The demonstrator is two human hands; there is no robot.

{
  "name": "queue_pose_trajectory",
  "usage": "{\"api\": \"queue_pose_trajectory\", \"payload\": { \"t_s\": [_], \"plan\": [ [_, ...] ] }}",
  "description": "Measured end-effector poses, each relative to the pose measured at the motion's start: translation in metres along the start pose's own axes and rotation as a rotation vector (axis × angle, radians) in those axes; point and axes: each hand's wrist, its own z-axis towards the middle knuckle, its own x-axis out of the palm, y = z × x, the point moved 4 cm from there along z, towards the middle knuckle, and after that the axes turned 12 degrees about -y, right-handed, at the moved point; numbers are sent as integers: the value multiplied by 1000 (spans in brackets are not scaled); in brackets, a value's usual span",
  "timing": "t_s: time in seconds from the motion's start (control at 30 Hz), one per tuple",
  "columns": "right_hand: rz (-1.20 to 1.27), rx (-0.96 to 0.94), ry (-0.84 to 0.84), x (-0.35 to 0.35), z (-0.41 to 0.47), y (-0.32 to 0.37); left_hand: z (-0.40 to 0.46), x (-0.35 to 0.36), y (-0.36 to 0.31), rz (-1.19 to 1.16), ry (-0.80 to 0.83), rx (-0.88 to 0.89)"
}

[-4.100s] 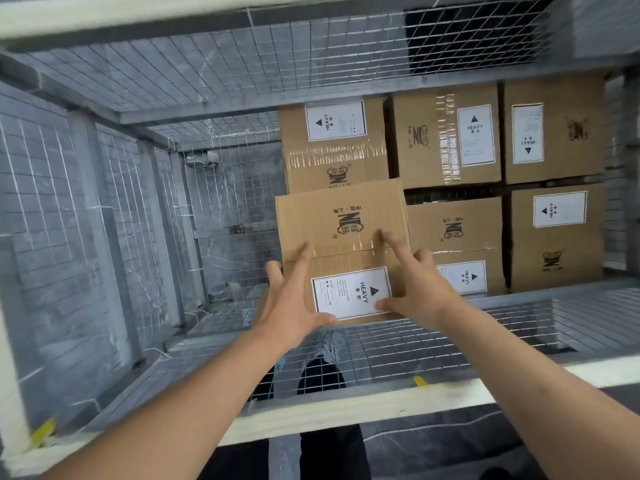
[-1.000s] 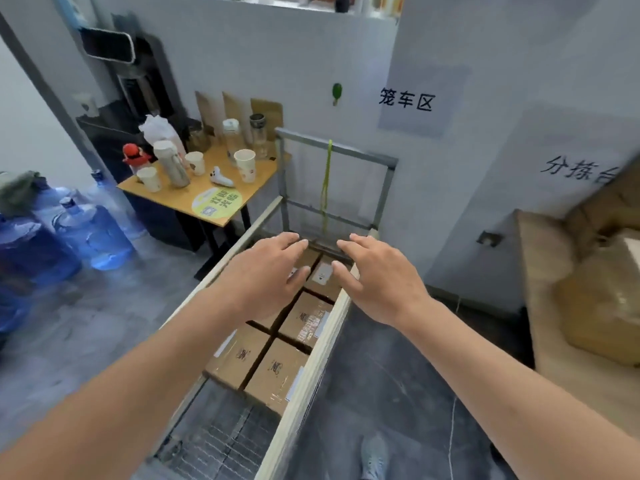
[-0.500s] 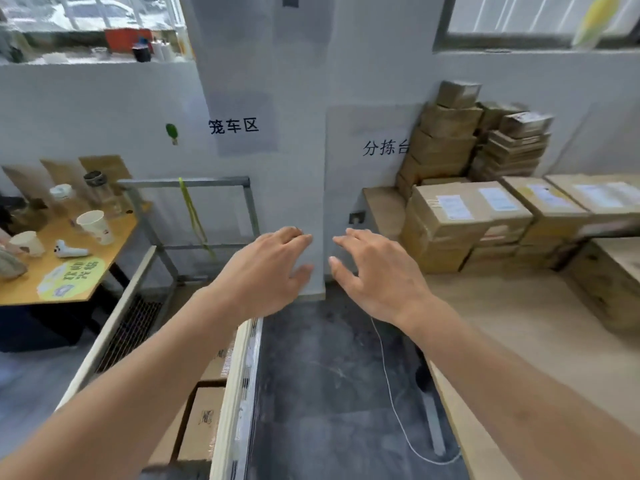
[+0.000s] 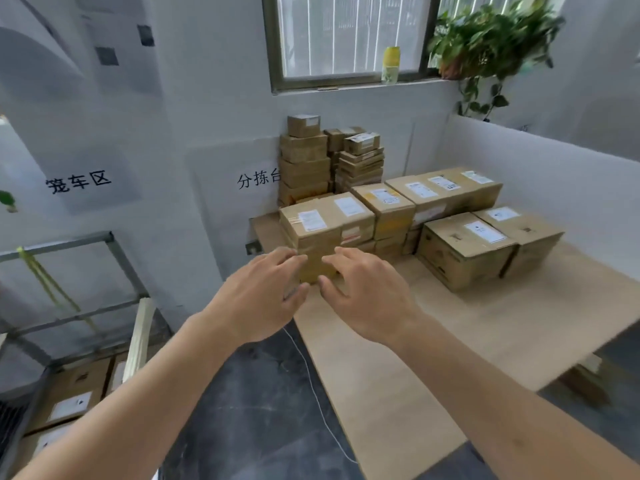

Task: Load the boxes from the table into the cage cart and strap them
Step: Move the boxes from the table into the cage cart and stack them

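Several brown cardboard boxes with white labels stand on a light wooden table (image 4: 433,327) at the right. The nearest box (image 4: 325,223) sits at the table's left end. My left hand (image 4: 259,296) and my right hand (image 4: 363,292) reach out side by side just in front of that box, fingers relaxed and spread, holding nothing. At the lower left is the cage cart (image 4: 69,306), with loaded boxes (image 4: 69,393) lying inside it. A yellow-green strap (image 4: 45,282) hangs from the cart's top rail.
A tall stack of small boxes (image 4: 304,161) stands against the back wall behind the table. Two larger boxes (image 4: 485,247) sit at the table's right. A thin white cord (image 4: 318,393) runs across the dark floor between cart and table. Plant and bottle on the windowsill.
My view has swung right from the cage cart to the table. Both empty hands have moved along and now hover close to the nearest box on the table.
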Motion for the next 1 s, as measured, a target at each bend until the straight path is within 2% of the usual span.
{"api": "queue_pose_trajectory", "payload": {
  "t_s": [0.3,0.57,1.0],
  "plan": [
    [-89,89,-54,-80,-57,-105,39,31,-132,-27,-10,163],
    [-164,224,-86,-123,-86,-193,80,60,-225,-53,40,303],
    [-226,440,-59,-139,-75,-342,192,162,-306,-124,141,451]
  ]
}}
